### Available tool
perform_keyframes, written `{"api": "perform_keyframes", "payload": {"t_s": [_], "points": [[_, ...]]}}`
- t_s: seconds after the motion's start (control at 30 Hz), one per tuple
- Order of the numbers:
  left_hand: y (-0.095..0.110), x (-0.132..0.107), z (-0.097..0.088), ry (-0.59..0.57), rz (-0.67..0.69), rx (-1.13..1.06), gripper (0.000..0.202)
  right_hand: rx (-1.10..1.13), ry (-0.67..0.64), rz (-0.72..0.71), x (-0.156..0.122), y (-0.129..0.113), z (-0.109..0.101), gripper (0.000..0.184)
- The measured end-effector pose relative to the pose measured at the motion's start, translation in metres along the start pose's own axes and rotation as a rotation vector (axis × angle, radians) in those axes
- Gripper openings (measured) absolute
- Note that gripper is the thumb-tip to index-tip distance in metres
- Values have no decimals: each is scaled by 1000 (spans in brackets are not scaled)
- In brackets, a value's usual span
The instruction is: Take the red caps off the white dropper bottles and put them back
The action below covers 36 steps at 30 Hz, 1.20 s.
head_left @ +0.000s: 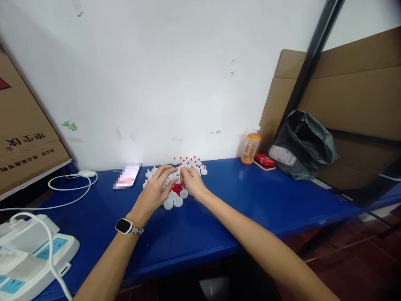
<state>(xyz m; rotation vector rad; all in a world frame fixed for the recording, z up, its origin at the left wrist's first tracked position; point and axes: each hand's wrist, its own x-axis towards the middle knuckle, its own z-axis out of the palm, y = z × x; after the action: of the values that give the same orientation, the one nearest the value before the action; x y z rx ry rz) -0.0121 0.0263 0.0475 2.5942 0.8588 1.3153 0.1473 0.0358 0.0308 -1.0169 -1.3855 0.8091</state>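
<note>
My left hand [158, 188], with a watch [124, 225] on its wrist, curves over a cluster of white nozzle caps. Its thumb and fingertips close around a white nozzle cap [178, 176]. My right hand [192, 181] meets it there with thumb and forefinger pinched together; what lies in that pinch is hidden. Beneath the hands is a pile of small red tips [177, 189]. Loose white caps [168, 203] lie in front of it and to the left. Behind my right hand stand several white caps with red tips [187, 160].
A lit phone [128, 176] lies left on the blue table [238, 200]. White cables [70, 205] and a power strip [67, 251] occupy the near left. An orange drink bottle [250, 146], a red pack [264, 159] and a grey plastic bag [302, 146] stand right, near cardboard [354, 92].
</note>
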Motion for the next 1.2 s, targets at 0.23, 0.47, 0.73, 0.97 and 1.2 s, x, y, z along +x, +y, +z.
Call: {"api": "perform_keyframes", "payload": {"t_s": [0.23,0.47,0.73,0.97,1.2], "points": [[-5,4,14,44,-317,-605,39,-134,-3,-178,-7,-15,-4,36],[-25,0,-8,212,-511,-822,47,-194,72,-152,0,-9,-24,41],[-36,-10,-6,27,-374,-495,37,-849,-240,-251,0,3,-26,19],[-28,-11,0,-48,-325,-340,31,-437,-139,-175,2,0,-36,18],[-13,-10,12,24,-284,-356,42,-15,-178,-117,5,1,-18,28]]}}
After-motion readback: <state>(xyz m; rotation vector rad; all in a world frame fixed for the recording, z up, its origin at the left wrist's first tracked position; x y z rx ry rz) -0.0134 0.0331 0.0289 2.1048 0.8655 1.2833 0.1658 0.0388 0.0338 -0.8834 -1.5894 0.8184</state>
